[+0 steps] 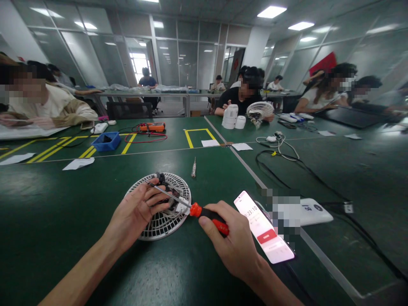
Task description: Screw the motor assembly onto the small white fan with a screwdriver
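My right hand is wrapped round the red-and-black handle of a screwdriver. Its metal shaft points up and left, with the tip at the fingers of my left hand. Those fingers are curled, thumb side near the tip; anything small pinched there is hidden. Beneath the left hand lies a round white fan grille, flat on the table. A dark motor assembly with wires and a white part sits on the grille, partly covered by my fingers.
A small clear-handled screwdriver lies beyond the grille. A lit phone and a white power bank are at right, near black cables. Farther back are a blue bin, an orange multimeter and people working.
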### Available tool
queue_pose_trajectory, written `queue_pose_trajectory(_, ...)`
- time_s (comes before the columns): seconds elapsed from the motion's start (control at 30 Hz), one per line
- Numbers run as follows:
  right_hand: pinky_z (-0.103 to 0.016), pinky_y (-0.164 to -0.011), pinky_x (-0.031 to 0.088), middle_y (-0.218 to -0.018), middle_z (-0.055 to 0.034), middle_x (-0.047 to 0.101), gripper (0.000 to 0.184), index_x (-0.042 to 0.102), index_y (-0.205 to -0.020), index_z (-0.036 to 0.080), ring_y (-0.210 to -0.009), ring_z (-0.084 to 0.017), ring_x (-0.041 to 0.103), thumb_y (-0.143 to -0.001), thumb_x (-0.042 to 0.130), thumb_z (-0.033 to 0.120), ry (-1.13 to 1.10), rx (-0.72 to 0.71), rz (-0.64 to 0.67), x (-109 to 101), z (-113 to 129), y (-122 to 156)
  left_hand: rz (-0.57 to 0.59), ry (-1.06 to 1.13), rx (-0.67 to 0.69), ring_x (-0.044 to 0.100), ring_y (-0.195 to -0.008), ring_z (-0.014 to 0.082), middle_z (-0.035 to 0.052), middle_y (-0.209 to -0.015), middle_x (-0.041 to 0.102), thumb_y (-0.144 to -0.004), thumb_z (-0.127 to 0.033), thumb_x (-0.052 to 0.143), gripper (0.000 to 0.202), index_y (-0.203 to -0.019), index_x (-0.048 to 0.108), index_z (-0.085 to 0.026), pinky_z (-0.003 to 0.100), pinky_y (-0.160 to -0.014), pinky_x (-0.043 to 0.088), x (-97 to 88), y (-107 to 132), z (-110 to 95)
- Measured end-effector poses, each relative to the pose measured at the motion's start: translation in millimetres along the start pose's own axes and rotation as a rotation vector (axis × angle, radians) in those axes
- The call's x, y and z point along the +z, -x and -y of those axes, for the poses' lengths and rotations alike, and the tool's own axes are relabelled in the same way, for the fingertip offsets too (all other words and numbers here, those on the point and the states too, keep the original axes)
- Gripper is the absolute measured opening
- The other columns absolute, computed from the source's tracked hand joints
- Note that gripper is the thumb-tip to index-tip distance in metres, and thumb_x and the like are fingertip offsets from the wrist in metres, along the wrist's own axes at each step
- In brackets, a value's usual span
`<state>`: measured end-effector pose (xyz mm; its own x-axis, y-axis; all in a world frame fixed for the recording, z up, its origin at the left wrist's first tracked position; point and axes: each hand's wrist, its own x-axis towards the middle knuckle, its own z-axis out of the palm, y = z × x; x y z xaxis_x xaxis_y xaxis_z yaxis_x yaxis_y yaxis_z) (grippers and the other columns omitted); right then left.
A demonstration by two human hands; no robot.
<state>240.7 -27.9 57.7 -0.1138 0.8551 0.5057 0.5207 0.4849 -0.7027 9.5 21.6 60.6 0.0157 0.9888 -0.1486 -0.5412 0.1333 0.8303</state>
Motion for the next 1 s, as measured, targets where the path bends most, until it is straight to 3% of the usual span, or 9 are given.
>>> queue_pose_trajectory(0.13,-0.031,-0.067,0.048,-0.082,-0.0015,0.068,0.011,0.07,-0.094,0.02,-0.071,-0.017,0.063,-0.094,0.063,0.028,0.006,0.013,-0.058,-4,-2,0,-0.038,-0.132,0.167,0.073,-0.075,0.0212,0.007,-0.09,0.076,-0.065,-0.059,0.087,0.056,-0.102,0.074,-0.019,0.027,-0.054,0.061,-2.8,0,-2)
queue_pose_trajectory(0.23,-0.032,-0.067,0.048,-0.081,-0.0021,0.07,0.011,0.07,-0.091,0.02,-0.071,-0.018,0.063,-0.092,0.064,0.029,0.035,0.031,-0.083,-11,-2,-3,-0.212,-0.32,0.454,0.062,-0.06,0.0132,0.0031,-0.079,0.071,-0.07,-0.053,0.085,0.041,-0.086,0.073,-0.017,0.021,-0.044,0.048,-8.3,-4,5)
queue_pose_trajectory(0.3,-0.033,-0.065,0.048,-0.078,-0.0018,0.07,0.01,0.071,-0.087,0.021,-0.067,-0.018,0.062,-0.089,0.065,0.029,0.051,0.049,-0.084,-16,-2,-5,-0.37,-0.478,0.648,0.061,-0.065,0.0116,0.0019,-0.083,0.07,-0.073,-0.05,0.082,0.034,-0.084,0.072,-0.018,0.022,-0.054,0.051,-14.0,-8,15)
queue_pose_trajectory(0.37,-0.033,-0.061,0.047,-0.075,-0.0011,0.07,0.009,0.071,-0.081,0.021,-0.064,-0.018,0.061,-0.085,0.067,0.029,0.054,0.083,-0.074,-21,-2,-7,-0.464,-0.619,0.746,0.065,-0.083,0.0148,0.0033,-0.1,0.071,-0.077,-0.05,0.079,0.035,-0.096,0.073,-0.021,0.028,-0.076,0.057,-20.7,-13,27)
queue_pose_trajectory(0.47,-0.032,-0.059,0.047,-0.074,-0.001,0.071,0.009,0.072,-0.077,0.022,-0.063,-0.018,0.063,-0.08,0.069,0.03,0.041,0.16,-0.065,-26,-2,-10,-0.464,-0.805,0.707,0.063,-0.116,0.0239,0.0069,-0.131,0.065,-0.077,-0.053,0.078,0.055,-0.123,0.068,-0.025,0.042,-0.106,0.05,-28.5,-16,40)
queue_pose_trajectory(0.53,-0.033,-0.061,0.048,-0.075,-0.0014,0.073,0.01,0.073,-0.075,0.022,-0.065,-0.019,0.065,-0.079,0.069,0.03,0.041,0.206,-0.049,-28,-2,-12,-0.416,-0.887,0.643,0.058,-0.128,0.0275,0.0081,-0.138,0.062,-0.076,-0.055,0.079,0.066,-0.134,0.062,-0.027,0.047,-0.117,0.042,-29.9,-16,41)
queue_pose_trajectory(0.67,-0.035,-0.063,0.048,-0.073,-0.0015,0.074,0.01,0.075,-0.073,0.023,-0.066,-0.021,0.066,-0.078,0.07,0.03,0.094,0.263,0.012,-29,-1,-14,-0.317,-0.893,0.551,0.06,-0.125,0.0279,0.0079,-0.129,0.067,-0.076,-0.056,0.078,0.06,-0.127,0.066,-0.025,0.046,-0.117,0.041,-27.6,-14,34)
queue_pose_trajectory(1.0,-0.035,-0.063,0.049,-0.072,-0.0015,0.074,0.014,0.077,-0.072,0.025,-0.065,-0.022,0.067,-0.079,0.07,0.035,0.156,0.326,0.082,-33,-3,-16,-0.389,-0.852,0.564,0.064,-0.114,0.0262,0.007,-0.121,0.07,-0.076,-0.055,0.079,0.056,-0.121,0.067,-0.024,0.044,-0.109,0.047,-31.0,-8,38)
